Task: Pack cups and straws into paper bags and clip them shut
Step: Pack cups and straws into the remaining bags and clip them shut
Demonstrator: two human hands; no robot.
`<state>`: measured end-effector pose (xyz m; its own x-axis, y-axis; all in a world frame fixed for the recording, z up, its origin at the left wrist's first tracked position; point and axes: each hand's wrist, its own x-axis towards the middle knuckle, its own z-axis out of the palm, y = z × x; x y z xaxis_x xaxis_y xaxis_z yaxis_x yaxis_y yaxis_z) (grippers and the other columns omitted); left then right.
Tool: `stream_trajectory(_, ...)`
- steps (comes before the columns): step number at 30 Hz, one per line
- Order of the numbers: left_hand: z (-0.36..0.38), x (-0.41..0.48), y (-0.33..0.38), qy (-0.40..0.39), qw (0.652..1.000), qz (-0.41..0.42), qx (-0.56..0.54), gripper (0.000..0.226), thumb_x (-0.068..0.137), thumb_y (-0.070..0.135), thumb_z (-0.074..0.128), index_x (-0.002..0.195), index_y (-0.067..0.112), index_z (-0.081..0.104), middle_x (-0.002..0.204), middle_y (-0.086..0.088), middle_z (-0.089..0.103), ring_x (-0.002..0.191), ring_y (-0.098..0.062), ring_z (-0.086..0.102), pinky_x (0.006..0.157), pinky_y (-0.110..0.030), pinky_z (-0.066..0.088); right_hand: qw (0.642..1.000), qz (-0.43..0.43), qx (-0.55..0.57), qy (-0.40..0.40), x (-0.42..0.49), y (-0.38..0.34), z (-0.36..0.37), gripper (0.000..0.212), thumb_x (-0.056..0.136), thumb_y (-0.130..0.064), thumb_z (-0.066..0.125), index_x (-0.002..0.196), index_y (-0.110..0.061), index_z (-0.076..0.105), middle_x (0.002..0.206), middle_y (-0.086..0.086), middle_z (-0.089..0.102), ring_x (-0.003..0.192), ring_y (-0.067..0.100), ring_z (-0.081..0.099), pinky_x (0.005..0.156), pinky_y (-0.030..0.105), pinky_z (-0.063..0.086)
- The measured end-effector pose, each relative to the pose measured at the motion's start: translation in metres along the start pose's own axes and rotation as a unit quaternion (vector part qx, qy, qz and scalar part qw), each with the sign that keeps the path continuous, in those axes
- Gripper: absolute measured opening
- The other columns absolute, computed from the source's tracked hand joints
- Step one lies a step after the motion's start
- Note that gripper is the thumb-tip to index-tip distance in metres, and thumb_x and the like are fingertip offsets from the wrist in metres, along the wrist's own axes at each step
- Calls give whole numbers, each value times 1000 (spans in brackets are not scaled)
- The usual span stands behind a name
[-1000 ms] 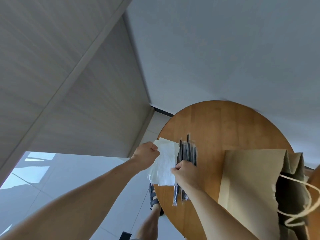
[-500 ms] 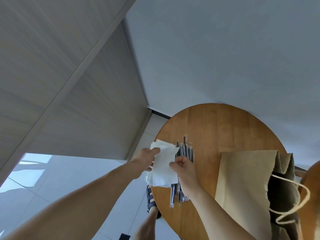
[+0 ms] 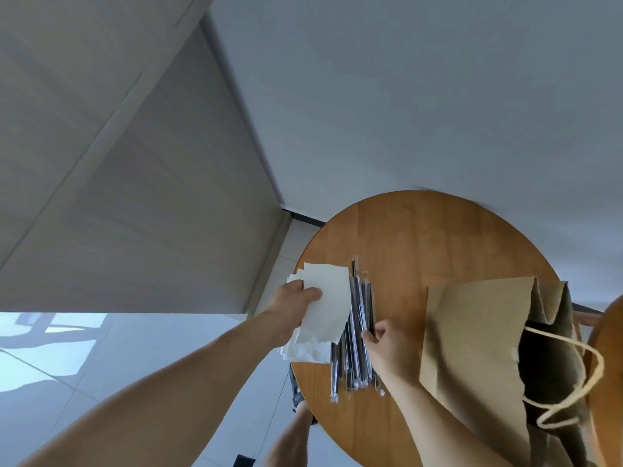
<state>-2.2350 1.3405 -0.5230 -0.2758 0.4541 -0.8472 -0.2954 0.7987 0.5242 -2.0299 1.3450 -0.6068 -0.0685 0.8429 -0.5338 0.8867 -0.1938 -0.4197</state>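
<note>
Round wooden table [image 3: 421,237] — left fingers [image 3: 312,293] grip napkins [image 3: 332,308]; right fingers [image 3: 371,337] pinch straws [image 3: 355,362]

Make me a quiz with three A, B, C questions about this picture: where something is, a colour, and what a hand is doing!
1. Where do the straws lie?
A. on the table, between the napkins and the paper bag
B. inside the bag
C. on the floor

2. What colour is the paper bag?
A. white
B. brown
C. blue

3. What is the left hand doing?
A. lying flat on the table
B. gripping the napkins
C. pulling the bag's handle

Answers:
1 A: the straws lie on the wood, with white napkins on one side and the bag on the other.
2 B: its side is plain brown.
3 B: its fingers curl round the white stack.
</note>
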Motion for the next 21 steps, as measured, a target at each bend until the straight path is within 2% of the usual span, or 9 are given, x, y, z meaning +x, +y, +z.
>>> stream_trajectory(2, 3, 1, 0, 9, 999, 14, 28, 20, 95, 14, 59, 112, 5, 63, 114, -14, 69, 106, -35, 65, 96, -52, 53, 999, 1, -46, -21, 5, 2, 4, 18, 93, -41, 59, 99, -24, 61, 74, -11, 64, 65, 11, 60, 53, 26, 42)
stream_trajectory(5, 6, 2, 0, 17, 998, 32, 44, 21, 95, 14, 59, 115, 7, 63, 115, -12, 68, 105, -32, 65, 95, -48, 54, 996, -8, -88, -24, 6, 1, 6, 17, 92, -31, 55, 91, -20, 68, 72, -7, 67, 68, 15, 63, 58, 30, 53)
stream_trajectory(7, 8, 1, 0, 20, 997, 42, 54, 25, 95, 15, 58, 120, 8, 62, 117, -10, 67, 107, -32, 64, 97, -50, 53, 997, -8, -75, -26, 4, 0, 4, 17, 90, -28, 56, 86, -19, 70, 69, -4, 68, 65, 16, 65, 56, 32, 55)
stream_trajectory(10, 11, -1, 1, 28, 996, 56, 67, 26, 95, 15, 57, 120, 10, 62, 115, -9, 67, 106, -32, 64, 95, -48, 54, 999, 4, -26, -18, -3, -2, -6, 7, 89, -33, 60, 85, -30, 65, 66, -15, 63, 58, 5, 59, 45, 23, 42)
stream_trajectory(13, 16, -6, 6, 30, 995, 65, 70, 24, 96, 15, 55, 116, 10, 65, 114, -9, 68, 104, -31, 64, 93, -46, 55, 997, -1, 70, 30, -11, -11, -23, 10, 88, -29, 62, 80, -35, 59, 76, -18, 64, 64, -5, 54, 49, 17, 34)
stream_trajectory(15, 21, -11, 13, 27, 996, 65, 59, 18, 95, 15, 55, 108, 10, 66, 113, -12, 68, 105, -34, 64, 95, -49, 54, 987, -24, 150, 52, -19, -23, -38, 20, 87, -25, 63, 74, -36, 54, 73, -17, 64, 65, -4, 56, 50, 11, 35)
stream_trajectory(18, 33, -25, 28, 11, 997, 71, 32, 11, 93, 15, 59, 98, 8, 65, 110, -17, 67, 104, -37, 64, 94, -52, 54, 968, -88, 231, 37, -31, -45, -60, 18, 83, -22, 66, 73, -34, 58, 67, -15, 64, 65, 2, 60, 57, 8, 42)
stream_trajectory(21, 42, -39, 44, -25, 996, 88, 2, 13, 92, 13, 58, 97, 4, 64, 98, -16, 69, 89, -34, 66, 76, -41, 56, 963, -120, 241, 30, -39, -61, -75, 14, 82, -23, 67, 74, -33, 61, 71, -17, 64, 69, 0, 60, 60, 11, 44)
